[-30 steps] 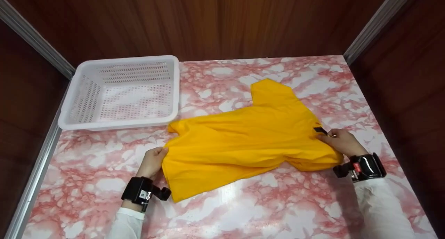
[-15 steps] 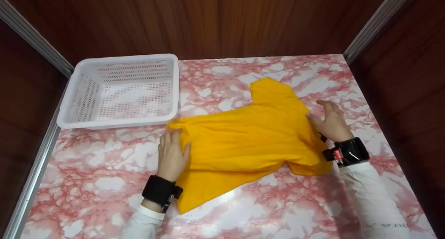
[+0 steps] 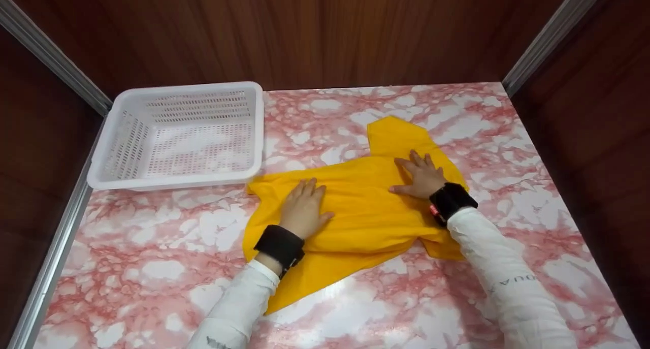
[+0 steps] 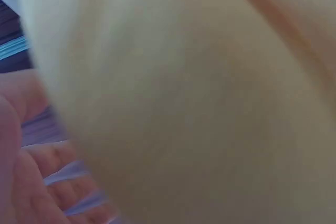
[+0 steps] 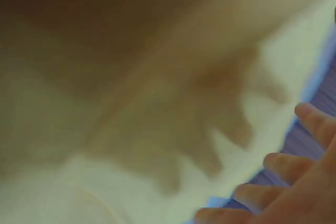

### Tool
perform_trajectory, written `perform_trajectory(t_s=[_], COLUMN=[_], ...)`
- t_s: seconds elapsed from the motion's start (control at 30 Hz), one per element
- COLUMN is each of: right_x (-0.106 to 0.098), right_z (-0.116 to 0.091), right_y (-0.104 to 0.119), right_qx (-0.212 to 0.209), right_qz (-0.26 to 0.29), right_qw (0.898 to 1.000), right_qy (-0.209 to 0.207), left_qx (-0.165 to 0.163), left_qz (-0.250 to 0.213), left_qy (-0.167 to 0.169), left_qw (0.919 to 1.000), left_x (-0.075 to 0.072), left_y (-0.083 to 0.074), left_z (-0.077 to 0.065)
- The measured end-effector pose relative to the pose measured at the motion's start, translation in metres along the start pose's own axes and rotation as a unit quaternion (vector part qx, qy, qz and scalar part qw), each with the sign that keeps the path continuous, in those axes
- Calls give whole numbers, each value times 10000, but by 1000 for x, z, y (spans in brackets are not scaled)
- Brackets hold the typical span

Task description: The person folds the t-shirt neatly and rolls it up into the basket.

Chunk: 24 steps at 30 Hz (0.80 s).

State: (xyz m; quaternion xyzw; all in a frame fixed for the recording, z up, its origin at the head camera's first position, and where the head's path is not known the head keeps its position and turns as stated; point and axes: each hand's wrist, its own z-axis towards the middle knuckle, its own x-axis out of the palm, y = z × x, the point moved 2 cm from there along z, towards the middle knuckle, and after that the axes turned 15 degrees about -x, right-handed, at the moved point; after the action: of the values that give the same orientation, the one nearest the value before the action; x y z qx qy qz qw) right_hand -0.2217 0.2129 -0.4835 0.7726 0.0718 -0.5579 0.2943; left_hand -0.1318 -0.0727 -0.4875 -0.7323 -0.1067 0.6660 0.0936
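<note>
A yellow T-shirt [image 3: 350, 201] lies spread across the table in the head view, its hem to the left and a sleeve pointing to the back. My left hand [image 3: 304, 209] is over its lower part, fingers extended and slightly apart. Over the chest area, my right hand [image 3: 420, 179] has its fingers spread wide. Pale, blurred cloth [image 4: 173, 98] fills most of the left wrist view, with fingers at the lower left. In the right wrist view, straight fingers [image 5: 291, 166] show beside similar blurred cloth. My right forearm hides the near sleeve's inner part and the collar.
A white plastic basket [image 3: 172, 182] with slotted walls stands at the back left, near the shirt's hem corner. The pink-and-white marbled table [image 3: 152, 288] is enclosed by dark wooden panels [image 3: 325, 34] at the back and sides.
Both hands have released the shirt's ends and moved inward onto its body, fingers now extended. The near hem corner has shifted slightly toward the front, and the near sleeve has moved left.
</note>
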Motion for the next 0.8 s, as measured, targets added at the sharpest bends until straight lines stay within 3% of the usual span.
perform_trajectory(t_s=[0.13, 0.27, 0.8], right_x=[11, 13, 6], right_z=[3, 5, 24], right_y=[-5, -6, -13], right_qx=[341, 503, 1053], right_qz=[-67, -106, 71], right_qw=[9987, 9982, 9941], right_qy=[370, 311, 264], left_qx=[-344, -528, -298], left_qz=[687, 1112, 341], left_qy=[315, 265, 597], left_qw=[9965, 9920, 9972], left_x=[10, 16, 18], left_y=[-3, -4, 7], left_z=[6, 16, 64])
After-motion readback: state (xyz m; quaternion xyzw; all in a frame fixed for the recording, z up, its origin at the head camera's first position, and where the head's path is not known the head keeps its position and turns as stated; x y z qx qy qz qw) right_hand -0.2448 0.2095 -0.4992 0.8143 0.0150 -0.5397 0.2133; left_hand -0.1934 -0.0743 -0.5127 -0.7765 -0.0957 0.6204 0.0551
